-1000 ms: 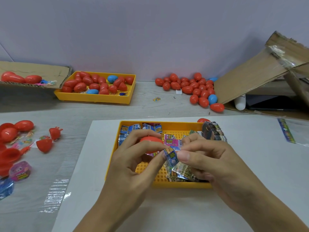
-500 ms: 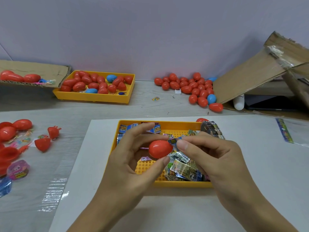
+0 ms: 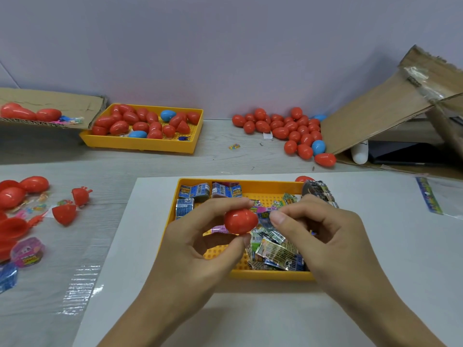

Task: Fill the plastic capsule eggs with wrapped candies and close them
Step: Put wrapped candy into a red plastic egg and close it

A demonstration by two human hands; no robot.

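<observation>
My left hand (image 3: 200,246) pinches a red capsule egg half (image 3: 240,220) between thumb and fingers, above the near yellow tray (image 3: 265,274). My right hand (image 3: 323,236) pinches a blue wrapped candy (image 3: 264,217) right at the egg's right side. The tray holds several wrapped candies (image 3: 275,251) in blue, green and pink wrappers. Whether the candy is inside the egg cannot be seen.
A second yellow tray (image 3: 140,144) with red and blue eggs stands at the back left. Several loose eggs (image 3: 288,131) lie at the back by a tipped cardboard box (image 3: 380,116). Open egg halves (image 3: 64,214) and candies lie at the left. White paper (image 3: 375,246) lies under the near tray.
The red egg half has turned in my left hand so its rounded side faces me. My right hand has brought the blue candy up to the egg's right side.
</observation>
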